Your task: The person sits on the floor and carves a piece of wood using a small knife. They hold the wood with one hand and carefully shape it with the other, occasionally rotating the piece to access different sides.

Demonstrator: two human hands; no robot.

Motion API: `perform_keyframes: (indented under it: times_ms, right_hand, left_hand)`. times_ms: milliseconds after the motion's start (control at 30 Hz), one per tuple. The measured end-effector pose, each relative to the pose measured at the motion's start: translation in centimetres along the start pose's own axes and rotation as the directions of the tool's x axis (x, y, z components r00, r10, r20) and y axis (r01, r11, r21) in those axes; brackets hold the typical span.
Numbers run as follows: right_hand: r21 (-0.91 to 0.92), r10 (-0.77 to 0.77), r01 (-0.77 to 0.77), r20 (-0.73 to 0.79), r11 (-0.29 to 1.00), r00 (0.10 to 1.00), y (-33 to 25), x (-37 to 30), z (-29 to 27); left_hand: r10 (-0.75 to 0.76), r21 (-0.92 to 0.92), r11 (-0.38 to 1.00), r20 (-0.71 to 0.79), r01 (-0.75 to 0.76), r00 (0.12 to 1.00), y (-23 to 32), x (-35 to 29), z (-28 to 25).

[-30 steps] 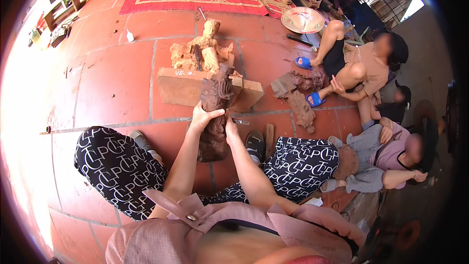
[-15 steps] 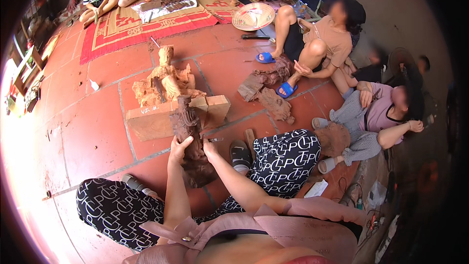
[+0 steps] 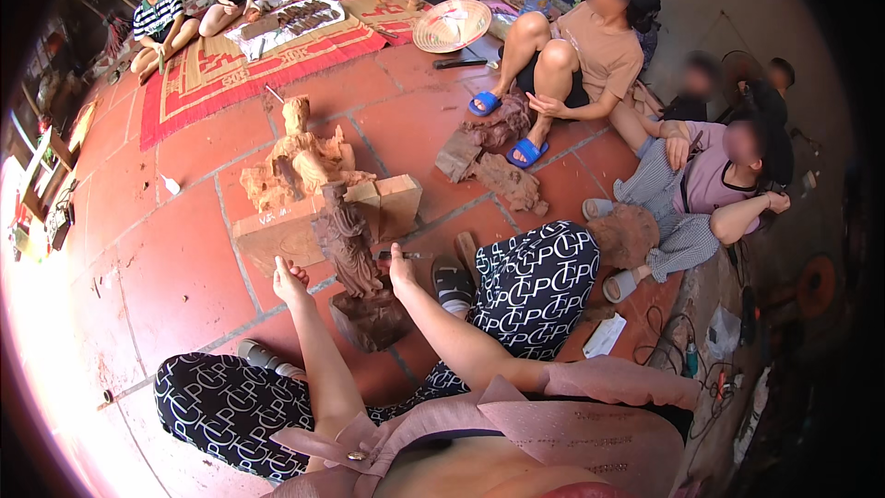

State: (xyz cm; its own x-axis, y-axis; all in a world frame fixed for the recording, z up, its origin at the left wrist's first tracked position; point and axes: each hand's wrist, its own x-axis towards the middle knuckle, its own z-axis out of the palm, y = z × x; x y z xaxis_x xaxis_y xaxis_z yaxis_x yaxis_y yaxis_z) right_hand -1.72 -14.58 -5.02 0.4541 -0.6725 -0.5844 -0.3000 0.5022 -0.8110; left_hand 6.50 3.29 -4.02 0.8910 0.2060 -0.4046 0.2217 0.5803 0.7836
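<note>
A dark brown carved wooden statue stands upright on its rough, blocky base on the tiles in front of me. My left hand hovers left of it, apart from the wood, empty with fingers loosely bent. Close by the statue's right side, my right hand is closed around a slim tool, its dark end sticking out past the hand. The tool's exact kind is too small to tell. Just behind the statue lies a pale squared timber block, with a lighter, orange-toned wood carving beyond it.
Rough dark wood pieces lie right of the carving, near a seated person in blue slippers. Another person sits farther right. A conical hat and a red mat with people around it are at the back. Cables lie at the right.
Both hands have come away from the statue, the left moving out to the left. The statue now stands unheld. The view has shifted slightly.
</note>
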Motion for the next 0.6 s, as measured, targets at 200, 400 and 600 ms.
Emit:
perform_keyframes:
  times_ms: [200, 400, 600]
  right_hand:
    - [0.121, -0.036, 0.040, -0.035, 0.992, 0.999, -2.0, -2.0, -0.4]
    - [0.079, -0.313, 0.314, -0.025, 0.946, 0.949, -5.4, -4.4, -0.6]
    - [0.075, -0.543, 0.544, 0.258, 0.836, 0.799, -6.8, -5.5, 2.0]
  left_hand:
    - [0.238, -0.072, 0.969, -0.002, -0.237, 0.971, 3.4, -1.9, 3.6]
    - [0.319, -0.101, 0.947, 0.164, -0.306, 0.933, 5.2, -4.6, 7.5]
    - [0.241, 0.048, 0.949, 0.524, -0.311, 0.817, 6.1, -7.7, 10.6]
